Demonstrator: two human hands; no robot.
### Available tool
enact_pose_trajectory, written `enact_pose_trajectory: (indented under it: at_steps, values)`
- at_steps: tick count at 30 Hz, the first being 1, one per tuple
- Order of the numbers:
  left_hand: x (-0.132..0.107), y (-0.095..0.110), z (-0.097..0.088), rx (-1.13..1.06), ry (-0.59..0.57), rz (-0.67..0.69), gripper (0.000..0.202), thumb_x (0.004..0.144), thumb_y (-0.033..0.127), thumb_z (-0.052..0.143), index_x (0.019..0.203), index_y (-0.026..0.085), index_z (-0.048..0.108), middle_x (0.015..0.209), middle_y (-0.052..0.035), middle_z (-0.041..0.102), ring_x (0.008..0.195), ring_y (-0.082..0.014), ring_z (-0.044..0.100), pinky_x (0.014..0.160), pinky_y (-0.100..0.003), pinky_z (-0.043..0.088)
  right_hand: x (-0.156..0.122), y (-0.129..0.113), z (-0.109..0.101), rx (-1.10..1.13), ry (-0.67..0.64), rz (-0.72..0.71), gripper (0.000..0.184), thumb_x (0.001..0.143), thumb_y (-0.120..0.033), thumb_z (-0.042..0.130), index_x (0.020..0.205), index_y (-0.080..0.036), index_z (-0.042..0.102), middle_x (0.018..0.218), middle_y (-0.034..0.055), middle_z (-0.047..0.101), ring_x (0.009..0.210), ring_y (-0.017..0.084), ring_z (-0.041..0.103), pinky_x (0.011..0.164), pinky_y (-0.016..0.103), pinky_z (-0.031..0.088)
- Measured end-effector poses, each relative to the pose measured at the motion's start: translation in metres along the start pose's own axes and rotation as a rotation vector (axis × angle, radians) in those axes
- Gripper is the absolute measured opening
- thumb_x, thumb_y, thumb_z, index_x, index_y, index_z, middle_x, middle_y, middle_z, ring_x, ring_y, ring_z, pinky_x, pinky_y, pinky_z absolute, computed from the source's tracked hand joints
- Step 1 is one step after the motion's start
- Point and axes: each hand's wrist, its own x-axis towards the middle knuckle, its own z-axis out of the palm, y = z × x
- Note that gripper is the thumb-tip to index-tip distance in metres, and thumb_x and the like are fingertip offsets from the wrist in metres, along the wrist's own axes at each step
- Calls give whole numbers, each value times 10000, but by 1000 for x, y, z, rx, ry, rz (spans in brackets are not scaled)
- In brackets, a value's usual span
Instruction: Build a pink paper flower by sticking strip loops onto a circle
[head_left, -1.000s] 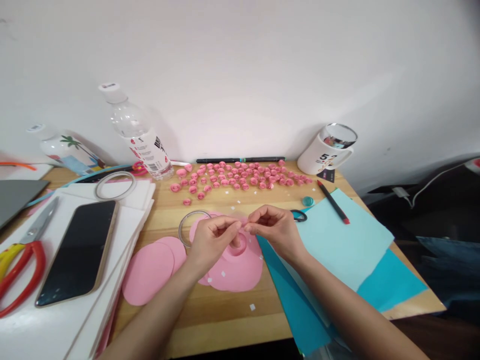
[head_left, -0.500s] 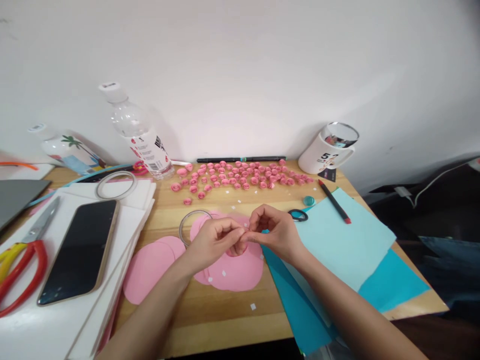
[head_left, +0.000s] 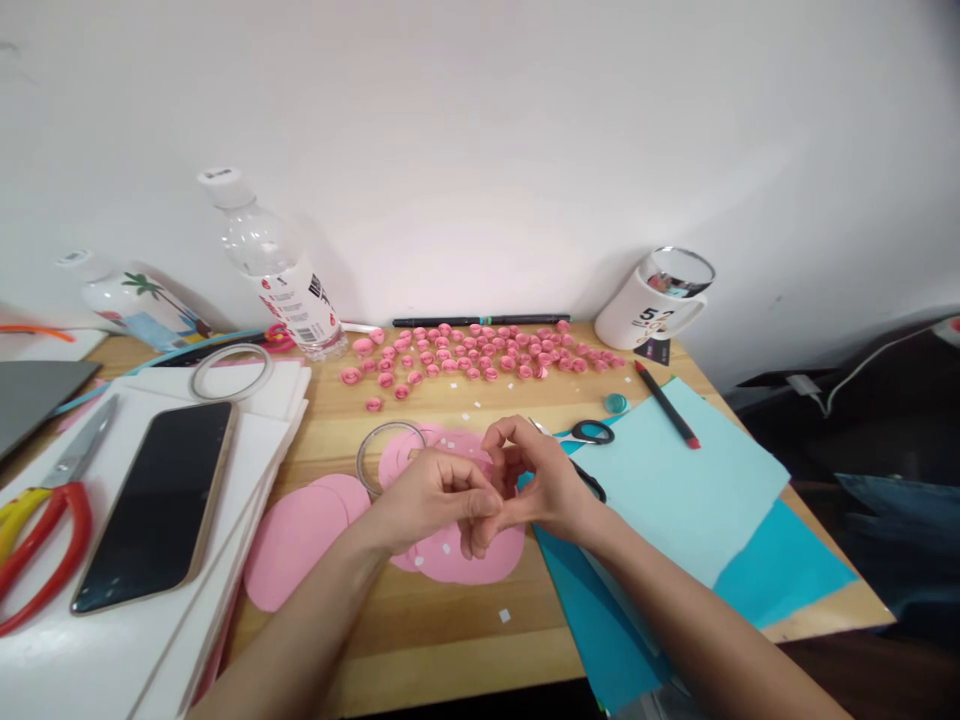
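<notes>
My left hand (head_left: 431, 498) and my right hand (head_left: 536, 478) meet over a stack of pink paper circles (head_left: 457, 555) at the middle of the wooden desk. Both have curled fingers pressed together around something small and pink that the fingers mostly hide. A clear tape ring (head_left: 375, 450) lies just left of the hands. Small scissors (head_left: 589, 433) lie just right of my right hand. More pink circles (head_left: 296, 545) lie to the left. Many small rolled pink paper roses (head_left: 480, 355) are spread along the back of the desk.
A phone (head_left: 157, 500) and red-handled scissors (head_left: 41, 530) lie on white sheets at left, with another tape ring (head_left: 231, 370). Two bottles (head_left: 274, 265) stand at the back left, a mug (head_left: 660, 300) at back right. Blue paper sheets (head_left: 690, 490) and a red pen (head_left: 667, 405) lie at right.
Both hands have dropped lower and closer to me over the pink circles, the fingers curling tighter together. The small scissors behind the right hand now show more.
</notes>
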Motion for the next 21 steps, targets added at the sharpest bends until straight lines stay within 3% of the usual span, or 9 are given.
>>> enact_pose_trajectory:
  at_steps: [6, 11, 15, 18, 21]
  values:
    - [1, 1, 9, 25, 138, 41, 278, 753, 374, 618, 617, 139, 559, 445, 10, 591, 388, -94, 550, 417, -193, 439, 1, 3, 1, -23, 102, -41, 506, 428, -401, 844, 746, -213, 498, 561, -85, 398, 475, 66, 352, 419, 201, 308]
    - [5, -2, 12, 109, 352, 173, 244, 808, 340, 548, 669, 141, 563, 468, 24, 588, 411, -84, 549, 457, -191, 453, 4, 3, -2, 149, 109, -15, 258, 667, -354, 731, 777, -188, 567, 593, -36, 529, 533, 95, 504, 514, 232, 418]
    - [6, -5, 9, 176, 461, 233, 236, 811, 304, 545, 640, 140, 553, 460, 31, 568, 415, -73, 527, 453, -178, 434, 5, 1, -3, 109, 136, -75, 154, 717, -280, 693, 839, -193, 655, 778, 28, 611, 675, 135, 588, 611, 275, 489]
    - [6, -7, 8, 159, 472, 225, 287, 817, 321, 534, 592, 144, 528, 450, 26, 554, 411, -76, 518, 453, -186, 428, 4, -2, -1, -81, 201, -188, 133, 734, -240, 673, 864, -228, 698, 867, 48, 622, 748, 157, 605, 608, 275, 501]
    - [5, -6, 7, 104, 399, 227, 277, 824, 329, 523, 619, 144, 545, 500, 17, 576, 432, -88, 533, 466, -204, 440, 3, -2, 1, -271, 305, -337, 154, 762, -179, 627, 863, -254, 716, 908, 55, 635, 777, 163, 618, 643, 292, 505]
